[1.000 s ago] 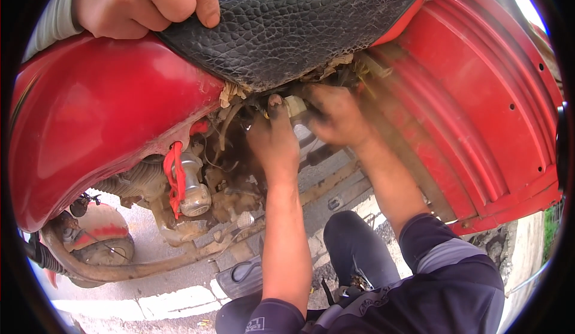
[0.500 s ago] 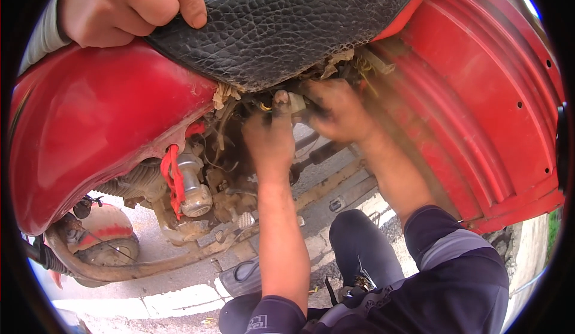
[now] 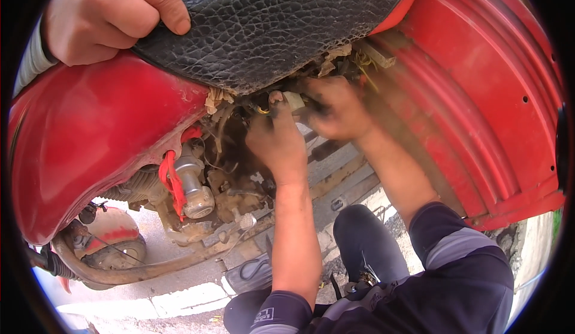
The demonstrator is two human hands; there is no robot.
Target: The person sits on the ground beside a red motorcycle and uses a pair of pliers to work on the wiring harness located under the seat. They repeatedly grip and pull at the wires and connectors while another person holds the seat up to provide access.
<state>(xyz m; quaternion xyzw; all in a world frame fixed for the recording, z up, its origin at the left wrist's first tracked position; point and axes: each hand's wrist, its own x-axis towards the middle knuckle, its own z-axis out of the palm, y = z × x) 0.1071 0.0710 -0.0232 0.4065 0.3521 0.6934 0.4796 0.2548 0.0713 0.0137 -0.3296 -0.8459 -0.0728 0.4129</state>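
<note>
Pale blocky piece (image 3: 293, 100) — flat-faced, squared — lies below the black seat (image 3: 281, 31), between the two hands; left hand (image 3: 278, 139) at its left, thumb upright beside it; right hand (image 3: 338, 109) curled at its right, blurred, darkened with grime; fingertips partly hidden, so whether either hand pinches the piece cannot be told. Seat cover coarse-grained, leathery; tattered tan scraps (image 3: 217, 98) along its lower edge. Another person's hand (image 3: 114, 16), fingers folded, at the seat's front corner; glossy, rounded red tank (image 3: 108, 136) below; red strip (image 3: 172, 181) hanging beside a dull metal cylinder (image 3: 199, 202); ribbed red panel (image 3: 479, 112) — dusty — at far right.
</note>
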